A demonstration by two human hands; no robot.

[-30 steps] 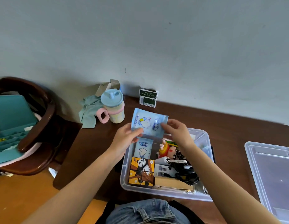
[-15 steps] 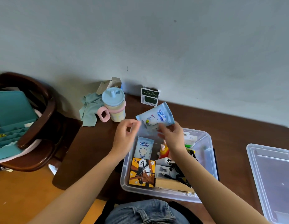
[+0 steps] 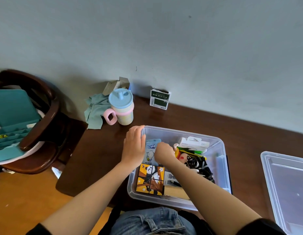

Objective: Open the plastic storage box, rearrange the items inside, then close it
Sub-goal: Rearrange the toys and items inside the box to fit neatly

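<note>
Chair (image 3: 45, 119) far left, then cloth (image 3: 94, 114) and lidded cup (image 3: 121, 107) on the worktop (image 3: 100, 153). Left hand (image 3: 134, 146) flat against the open box (image 3: 220, 167) near its left rim, fingers straight. Right hand (image 3: 164, 152) down inside, curled on a blue packet (image 3: 151, 150), grip partly hidden. Panda carton (image 3: 150, 180) nearer. Lid (image 3: 286, 184) lying far right.

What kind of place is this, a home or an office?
Probably a home: a child's spouted cup on a wooden table against a plain wall, a wooden chair alongside, toys in the clear storage box.
</note>
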